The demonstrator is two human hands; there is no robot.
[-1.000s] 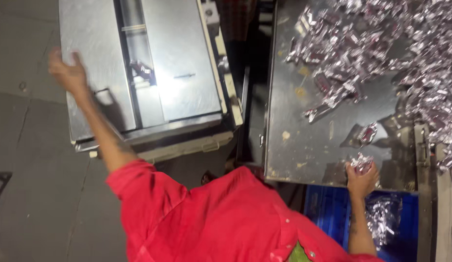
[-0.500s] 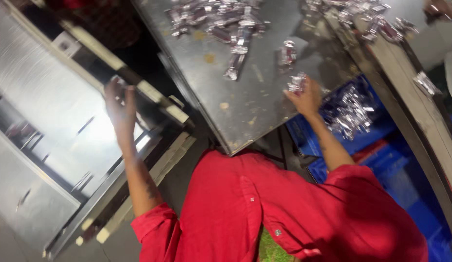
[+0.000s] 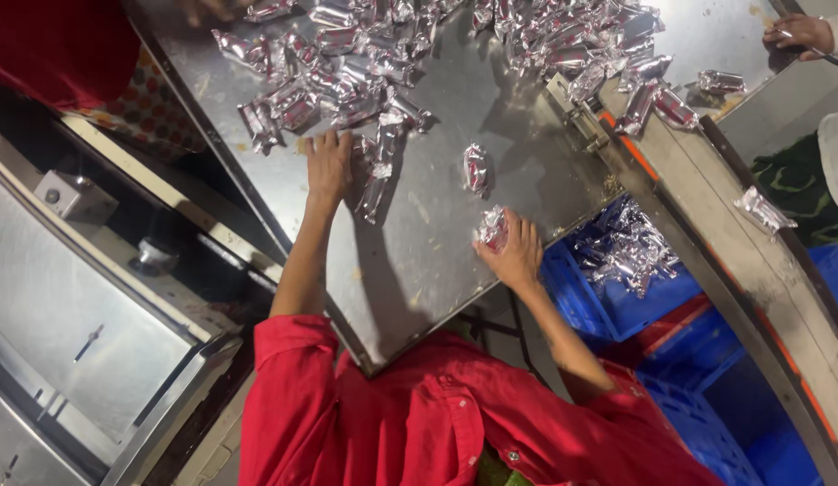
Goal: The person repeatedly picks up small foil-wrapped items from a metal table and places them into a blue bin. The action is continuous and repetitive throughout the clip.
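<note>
- The left hand (image 3: pixel 329 166) lay flat and open on the bare steel table (image 3: pixel 419 261), fingers spread against the near fringe of the heap of silver foil-wrapped packets (image 3: pixel 347 81), touching a few of them.
- The right hand (image 3: pixel 516 254) was closed around one crumpled silver foil packet (image 3: pixel 492 227), right at the table's near edge.
- A single foil packet (image 3: pixel 474 167) lay alone between the two hands, apart from both, with open steel all around it.
- Below the table's right edge stood a blue plastic crate (image 3: pixel 585 306) holding more foil packets, just beside the right hand.
- A slanted wood-and-metal rail (image 3: pixel 707 225) ran along the table's right side, with a stray packet (image 3: pixel 763 211) resting on it.
- The strip of table between the hands and the near corner was bare of packets, only crumbs.
- Another person's hand (image 3: pixel 797 34) rested at the far right corner, well apart.
- A grey metal cabinet (image 3: pixel 68 315) stood to the left, across a dark gap.
</note>
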